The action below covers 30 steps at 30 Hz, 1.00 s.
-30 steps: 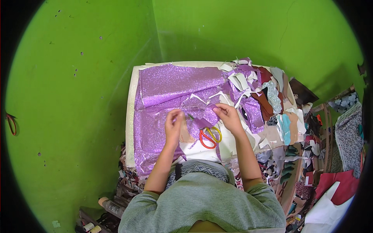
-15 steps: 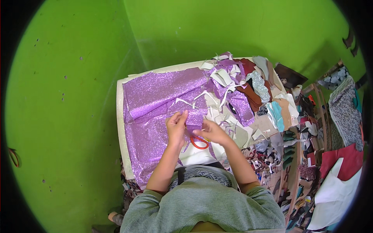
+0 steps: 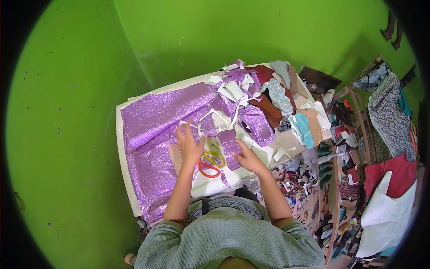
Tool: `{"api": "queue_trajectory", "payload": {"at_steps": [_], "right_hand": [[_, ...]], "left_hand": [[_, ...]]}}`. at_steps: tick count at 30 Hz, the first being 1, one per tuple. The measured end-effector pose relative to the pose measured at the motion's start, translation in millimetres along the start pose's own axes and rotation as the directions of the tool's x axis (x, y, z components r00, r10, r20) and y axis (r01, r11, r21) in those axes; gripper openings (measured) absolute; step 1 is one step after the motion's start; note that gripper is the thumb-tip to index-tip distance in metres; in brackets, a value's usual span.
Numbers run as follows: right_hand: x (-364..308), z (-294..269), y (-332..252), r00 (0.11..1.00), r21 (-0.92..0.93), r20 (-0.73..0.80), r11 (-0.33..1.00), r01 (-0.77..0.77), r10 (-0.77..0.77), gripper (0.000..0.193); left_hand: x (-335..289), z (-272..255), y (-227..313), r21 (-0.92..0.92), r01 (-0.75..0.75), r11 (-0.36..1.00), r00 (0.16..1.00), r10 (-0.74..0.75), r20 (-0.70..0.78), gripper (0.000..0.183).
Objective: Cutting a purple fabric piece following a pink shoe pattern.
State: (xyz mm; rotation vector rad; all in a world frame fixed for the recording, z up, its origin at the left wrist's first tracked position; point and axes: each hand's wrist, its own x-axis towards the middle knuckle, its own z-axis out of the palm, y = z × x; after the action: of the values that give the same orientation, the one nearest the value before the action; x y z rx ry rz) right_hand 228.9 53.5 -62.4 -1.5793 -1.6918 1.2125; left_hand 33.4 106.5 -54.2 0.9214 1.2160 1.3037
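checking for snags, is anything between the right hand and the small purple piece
Nothing visible stands in the way: the right hand reaches over the right edge of the small purple piece. The scissors lie on its other side, toward the left hand.

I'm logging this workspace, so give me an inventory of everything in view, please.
Table: one, cream, centre
Glitter sheet: at least one, purple, table's left
Scissors: one pair, red and yellow handles, near centre
Cut glitter piece: at least one, purple, right of scissors
Flat piece: one, beige, left of scissors
Offcuts: several, white, mid-table and beyond
Cut shapes: many, brown, silver, turquoise, tan, table's right
Scrap heap: one, mixed colours, right of table
Speckled cloth: one, grey, far right
Loose sheets: at least two, red and white, lower right
Curved strips: two, dark brown, upper right
Walls: two, green, beyond and left
Shirt: one, grey-green, bottom centre
Left hand: one, bare, over table
Right hand: one, bare, at cut glitter piece
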Motion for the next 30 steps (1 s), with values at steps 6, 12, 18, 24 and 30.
{"api": "queue_trajectory", "payload": {"at_steps": [6, 12, 18, 24, 30], "right_hand": [[1, -46, 31, 0.989, 0.221, 0.145, 0.975, -0.017, -0.016, 0.057], [14, -90, 90, 0.99, -0.017, 0.1, 0.995, 0.099, -0.097, 0.056], [38, -128, 104, 0.993, -0.157, 0.075, 0.982, 0.102, -0.091, 0.055], [78, -135, 136, 0.972, -0.184, -0.009, 0.955, 0.231, -0.237, 0.054], [89, -142, 164, 0.98, -0.093, 0.103, 0.979, 0.18, -0.17, 0.056]], "left_hand": [[-26, 64, -29, 0.011, 0.45, 0.893, 0.849, -0.431, 0.306, 0.046], [-12, 131, -60, -0.009, 0.292, 0.956, 0.938, -0.284, 0.198, 0.023], [34, 165, -97, 0.117, 0.084, 0.99, 0.989, -0.097, 0.114, 0.022], [85, 179, -143, 0.405, -0.023, 0.914, 0.999, 0.032, -0.015, 0.033], [101, 200, -157, 0.814, -0.03, 0.58, 0.988, 0.142, -0.065, 0.046]]}}
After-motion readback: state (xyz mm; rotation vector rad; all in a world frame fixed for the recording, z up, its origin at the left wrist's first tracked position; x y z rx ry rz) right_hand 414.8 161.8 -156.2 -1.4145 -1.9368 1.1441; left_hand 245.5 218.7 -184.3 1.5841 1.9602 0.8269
